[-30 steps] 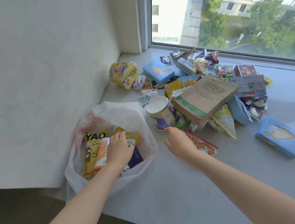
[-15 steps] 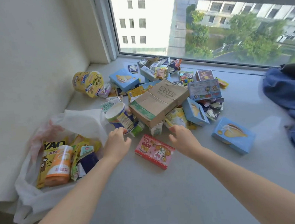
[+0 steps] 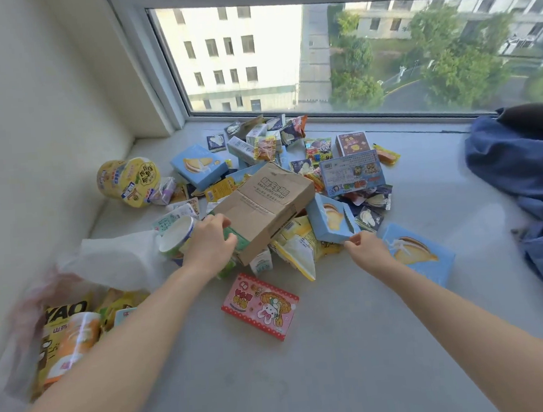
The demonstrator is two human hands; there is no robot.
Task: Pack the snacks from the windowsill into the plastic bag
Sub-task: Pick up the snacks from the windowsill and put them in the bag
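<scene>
With left hand [image 3: 209,243] gripped the brown carton [image 3: 263,206] by its near end, with right hand [image 3: 369,248] pinched a blue box [image 3: 328,224] corner, likely to lift both off the snack heap [image 3: 265,147] toward the plastic bag [image 3: 115,260] left of both.

Single head-worn wide-angle view, close over the windowsill [image 3: 342,379], forward and down, toward the window [image 3: 317,56].

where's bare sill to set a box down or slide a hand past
Bare windowsill nearer than the pink box; also between the flat blue box and the blue cloth. Crowded around the brown cardboard box.
</scene>
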